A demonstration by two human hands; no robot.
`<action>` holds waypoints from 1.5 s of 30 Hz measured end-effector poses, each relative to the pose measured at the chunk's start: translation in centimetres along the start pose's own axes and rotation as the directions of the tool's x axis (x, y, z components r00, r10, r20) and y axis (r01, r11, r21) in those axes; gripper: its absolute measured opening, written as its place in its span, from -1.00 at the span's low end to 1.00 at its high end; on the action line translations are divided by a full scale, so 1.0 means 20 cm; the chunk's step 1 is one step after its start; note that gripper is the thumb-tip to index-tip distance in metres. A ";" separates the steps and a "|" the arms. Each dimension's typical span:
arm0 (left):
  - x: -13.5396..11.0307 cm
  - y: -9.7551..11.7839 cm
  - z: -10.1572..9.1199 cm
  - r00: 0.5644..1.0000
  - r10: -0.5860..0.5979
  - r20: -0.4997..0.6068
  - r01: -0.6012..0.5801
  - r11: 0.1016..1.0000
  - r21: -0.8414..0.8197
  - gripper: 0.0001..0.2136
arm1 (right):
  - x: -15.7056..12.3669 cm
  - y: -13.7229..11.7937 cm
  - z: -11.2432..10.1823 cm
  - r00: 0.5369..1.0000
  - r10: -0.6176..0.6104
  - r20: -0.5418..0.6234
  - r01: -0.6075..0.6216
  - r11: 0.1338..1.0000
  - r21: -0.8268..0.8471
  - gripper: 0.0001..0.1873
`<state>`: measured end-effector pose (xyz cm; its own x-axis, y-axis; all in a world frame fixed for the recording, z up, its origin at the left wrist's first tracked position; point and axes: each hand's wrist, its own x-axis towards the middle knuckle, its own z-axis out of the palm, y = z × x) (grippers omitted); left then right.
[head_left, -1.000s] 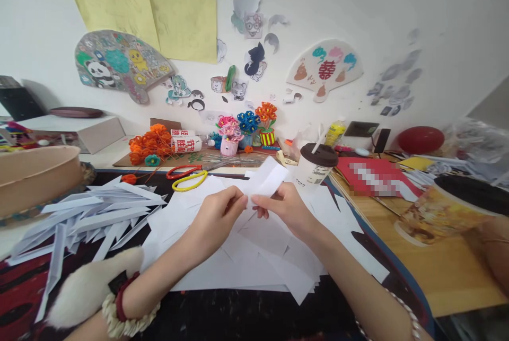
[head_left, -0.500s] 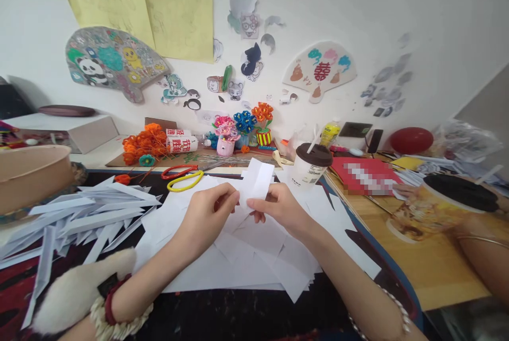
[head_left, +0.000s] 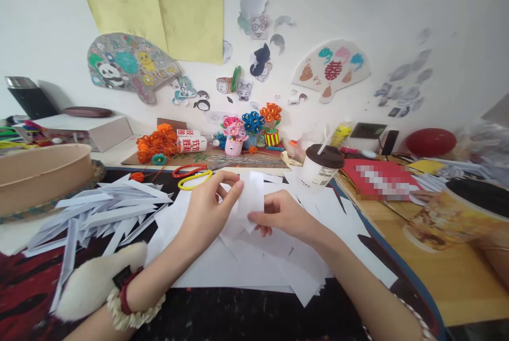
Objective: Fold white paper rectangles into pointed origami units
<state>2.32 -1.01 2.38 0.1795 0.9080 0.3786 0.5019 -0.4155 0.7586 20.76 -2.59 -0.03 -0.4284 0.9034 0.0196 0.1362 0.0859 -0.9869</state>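
soft diffuse light, faint shadows; edges stretched, slightly blurred.

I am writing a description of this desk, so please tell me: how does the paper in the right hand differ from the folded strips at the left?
The held paper is raised in the right hand, while the folded strips lie heaped on the desk. The held paper looks broad; the folded strips look long and narrow. Both are white.
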 end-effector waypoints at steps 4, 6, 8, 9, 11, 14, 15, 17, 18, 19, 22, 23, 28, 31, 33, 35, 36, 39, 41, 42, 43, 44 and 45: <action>-0.01 -0.01 0.00 1.000 0.007 -0.003 -0.007 1.000 -0.017 -0.91 | 0.01 0.00 0.01 0.994 -0.084 -0.065 0.085 0.996 0.018 -0.75; -0.01 -0.01 0.01 1.000 0.012 0.014 -0.012 0.999 -0.034 -0.93 | 0.01 -0.01 0.01 0.983 -0.131 -0.127 0.138 0.989 0.046 -0.74; -0.02 0.00 0.02 0.999 0.024 0.040 -0.023 0.999 -0.036 -0.95 | 0.01 -0.02 0.01 0.972 -0.152 -0.179 0.166 0.984 0.066 -0.75; -0.03 0.00 0.02 0.998 0.037 0.047 -0.035 0.999 -0.028 -0.95 | 0.01 -0.02 0.01 0.968 -0.153 -0.198 0.169 0.984 0.064 -0.76; -0.03 0.00 0.03 0.996 0.076 0.038 -0.077 0.997 0.006 -0.96 | 0.01 -0.01 0.01 0.967 -0.138 -0.213 0.152 0.987 0.048 -0.74; -0.05 0.00 0.03 0.983 0.183 -0.024 -0.179 0.977 0.118 -0.96 | 0.01 0.00 0.01 0.978 -0.101 -0.182 0.112 0.992 0.050 -0.73; -0.05 0.00 0.04 0.972 0.231 -0.052 -0.219 0.961 0.169 -0.96 | 0.01 0.01 0.01 0.982 -0.091 -0.167 0.103 0.993 0.061 -0.73; -0.06 -0.02 0.04 0.933 0.345 -0.102 -0.307 0.911 0.275 -0.95 | 0.02 0.01 0.02 0.985 -0.080 -0.150 0.094 0.992 0.085 -0.73; -0.06 -0.02 0.04 0.904 0.411 -0.118 -0.356 0.876 0.325 -0.95 | 0.02 0.02 0.02 0.986 -0.078 -0.149 0.092 0.991 0.096 -0.73; -0.06 -0.03 0.04 0.869 0.478 -0.125 -0.406 0.836 0.370 -0.94 | 0.02 0.02 0.02 0.985 -0.078 -0.154 0.095 0.990 0.104 -0.73; -0.06 -0.05 0.05 0.755 0.646 -0.112 -0.529 0.701 0.477 -0.90 | 0.02 0.02 0.02 0.975 -0.089 -0.205 0.115 0.986 0.119 -0.69; -0.06 -0.05 0.05 0.720 0.686 -0.106 -0.555 0.661 0.506 -0.89 | 0.02 0.02 0.02 0.970 -0.092 -0.224 0.121 0.985 0.121 -0.68; -0.06 -0.06 0.03 0.628 0.777 -0.039 -0.617 0.528 0.584 -0.80 | 0.02 0.01 0.02 0.955 -0.077 -0.285 0.120 0.983 0.136 -0.60; -0.06 -0.06 0.03 0.608 0.794 -0.005 -0.622 0.481 0.618 -0.78 | 0.02 0.01 0.03 0.953 -0.066 -0.297 0.119 0.979 0.164 -0.57; -0.06 -0.05 0.02 0.597 0.802 0.008 -0.629 0.462 0.625 -0.79 | 0.02 0.01 0.03 0.956 -0.064 -0.287 0.122 0.975 0.188 -0.57; -0.06 -0.06 0.03 0.598 0.801 0.018 -0.642 0.465 0.610 -0.79 | 0.02 0.01 0.03 0.958 -0.068 -0.279 0.128 0.971 0.201 -0.57; -0.06 -0.06 0.03 0.603 0.797 0.022 -0.648 0.474 0.597 -0.77 | 0.02 0.01 0.03 0.957 -0.073 -0.279 0.132 0.971 0.198 -0.58; -0.06 -0.07 0.03 0.617 0.786 0.032 -0.663 0.498 0.559 -0.72 | 0.02 0.00 0.03 0.950 -0.076 -0.303 0.134 0.975 0.176 -0.61; -0.06 -0.07 0.04 0.630 0.776 0.033 -0.667 0.520 0.534 -0.71 | 0.02 0.01 0.02 0.947 -0.078 -0.311 0.131 0.979 0.155 -0.61; -0.06 -0.07 0.04 0.649 0.760 0.027 -0.665 0.549 0.506 -0.71 | 0.02 0.01 0.02 0.945 -0.089 -0.314 0.136 0.982 0.131 -0.60; -0.06 -0.06 0.04 0.681 0.732 0.016 -0.656 0.599 0.459 -0.73 | 0.02 0.01 0.02 0.942 -0.107 -0.318 0.145 0.984 0.100 -0.59; -0.06 -0.05 0.04 0.729 0.685 0.001 -0.630 0.671 0.392 -0.77 | 0.02 0.02 0.01 0.938 -0.128 -0.323 0.157 0.985 0.065 -0.58; -0.05 -0.04 0.04 0.791 0.612 -0.016 -0.578 0.756 0.307 -0.81 | 0.02 0.02 0.01 0.933 -0.148 -0.328 0.168 0.985 0.032 -0.57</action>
<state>2.31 -1.61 0.93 0.4358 0.4631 0.7718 0.5355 -0.8226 0.1911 20.49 -2.29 -0.45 -0.1269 0.9679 0.2170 0.0340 0.2229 -0.9742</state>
